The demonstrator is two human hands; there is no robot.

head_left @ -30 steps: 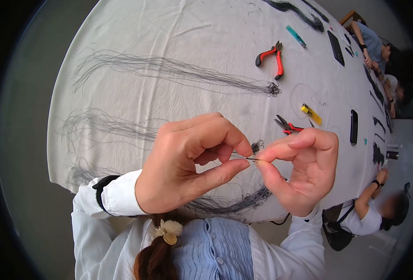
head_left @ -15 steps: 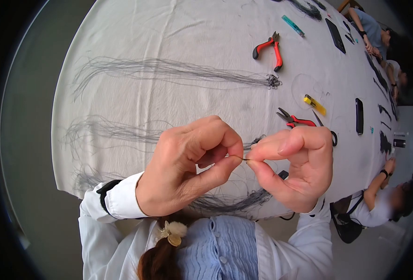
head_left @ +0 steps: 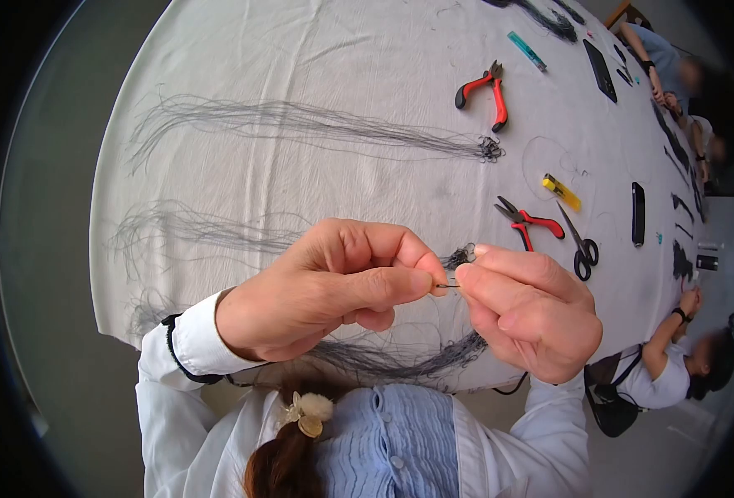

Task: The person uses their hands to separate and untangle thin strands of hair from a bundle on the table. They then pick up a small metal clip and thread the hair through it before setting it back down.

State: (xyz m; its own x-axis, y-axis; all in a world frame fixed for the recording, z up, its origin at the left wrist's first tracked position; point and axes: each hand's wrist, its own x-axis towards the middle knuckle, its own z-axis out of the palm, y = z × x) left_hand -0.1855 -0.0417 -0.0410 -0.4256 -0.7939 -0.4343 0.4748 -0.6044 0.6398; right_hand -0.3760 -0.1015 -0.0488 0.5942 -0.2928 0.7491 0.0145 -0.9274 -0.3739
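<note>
Between my two hands runs a short bit of thin dark strand (head_left: 447, 286). The thumb and index finger of my left hand (head_left: 334, 286) pinch its left end. My right hand (head_left: 537, 311) grips the other end in its fingertips, the remaining fingers curled. Only a small length shows between them. Below and behind the hands lies a bundle of dark strands (head_left: 383, 363) on the white cloth. Another bundle (head_left: 209, 232) stretches left, partly covered by my left hand, its looped end (head_left: 460, 256) showing near my right fingertips.
A third strand bundle (head_left: 300, 129) lies farther up the cloth (head_left: 400, 50). Red-handled pliers (head_left: 498, 91), a second pair (head_left: 526, 222), scissors (head_left: 583, 245), a yellow lighter (head_left: 562, 192) and a teal lighter (head_left: 527, 51) lie to the right. Other people (head_left: 661, 357) sit along the table's far right.
My left hand has flattened, its thumb now laid along the index finger. My right hand has turned and shifted slightly right and down, uncovering the scissors.
</note>
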